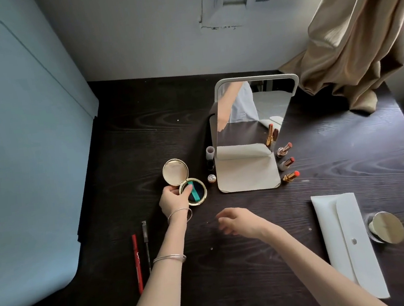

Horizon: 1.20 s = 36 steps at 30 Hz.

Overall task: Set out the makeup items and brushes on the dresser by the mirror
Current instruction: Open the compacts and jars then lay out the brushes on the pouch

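Dark wood-grain dresser (pixel 258 259) fills the head view, set against a pale wall with a tan curtain (pixel 349 43) bunched at the far right corner. Near the middle stands the mirror (pixel 251 132) on its pale base, with three uncapped lipsticks (pixel 287 161) in a row just beside its right edge and a small capped tube (pixel 209 153) at its left.

My left hand (pixel 173 200) holds the gold compact (pixel 185 181), which lies open just left of the mirror base: fingers curl round the near rim of the lower half, thumb over the teal-strapped puff inside. My right hand (pixel 239 221) hovers loose and holds nothing, fingers relaxed above bare wood.

To place this well, I judge I should keep the base flat, steady the hinged lid so it doesn't flop, and leave a gap from the small round cap (pixel 212 178) beside it. A red pencil (pixel 137 263) and a dark thin brush (pixel 146 242) lie near my left forearm, a white pouch (pixel 347 242) and a round mirrored lid (pixel 387 227) to my right, not yet set by the mirror.
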Each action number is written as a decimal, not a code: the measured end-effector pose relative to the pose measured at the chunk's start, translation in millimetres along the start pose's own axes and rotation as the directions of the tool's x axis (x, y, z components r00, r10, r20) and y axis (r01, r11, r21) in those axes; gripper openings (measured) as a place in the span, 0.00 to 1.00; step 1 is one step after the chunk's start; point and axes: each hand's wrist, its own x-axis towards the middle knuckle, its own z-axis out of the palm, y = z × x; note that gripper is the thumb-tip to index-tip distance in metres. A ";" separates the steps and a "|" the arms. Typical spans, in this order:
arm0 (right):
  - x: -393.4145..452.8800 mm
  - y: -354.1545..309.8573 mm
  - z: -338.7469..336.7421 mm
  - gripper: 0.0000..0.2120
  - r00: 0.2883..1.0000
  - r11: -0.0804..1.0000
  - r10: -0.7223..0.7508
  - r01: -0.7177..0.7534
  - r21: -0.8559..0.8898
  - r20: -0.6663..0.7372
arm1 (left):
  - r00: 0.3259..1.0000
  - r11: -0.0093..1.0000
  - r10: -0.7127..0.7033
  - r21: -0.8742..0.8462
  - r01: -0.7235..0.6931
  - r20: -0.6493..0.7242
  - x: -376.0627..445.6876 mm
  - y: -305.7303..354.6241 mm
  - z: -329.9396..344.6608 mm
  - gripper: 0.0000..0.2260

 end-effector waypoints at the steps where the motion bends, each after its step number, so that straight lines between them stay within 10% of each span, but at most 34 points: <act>1: 0.8 -0.4 0.0 0.16 1.000 1.000 -0.001 0.001 0.003 0.003 | 0.999 0.999 0.010 0.043 -0.009 -0.032 0.6 1.5 0.8 0.19; 18: -13.2 14.5 -13.3 0.15 0.999 0.999 -0.007 0.008 0.041 -0.033 | 0.995 0.995 0.013 0.097 -0.004 -0.097 1.8 11.5 -3.2 0.29; 23: -26.8 26.6 -24.6 0.14 0.987 0.991 -0.055 0.072 0.111 -0.153 | 0.974 0.991 0.134 0.018 -0.133 -0.181 -30.0 2.7 -8.8 0.16; 28: -48.6 44.8 -38.4 0.12 0.951 0.983 -0.092 0.134 0.129 -0.294 | 0.948 0.957 0.265 0.073 -0.281 0.179 -87.1 -6.6 5.0 0.04; 36: -98.9 118.4 -71.1 0.12 0.882 0.971 0.030 0.085 0.221 -0.471 | 0.655 0.876 0.296 0.075 -0.476 0.696 -179.6 -6.7 101.6 0.07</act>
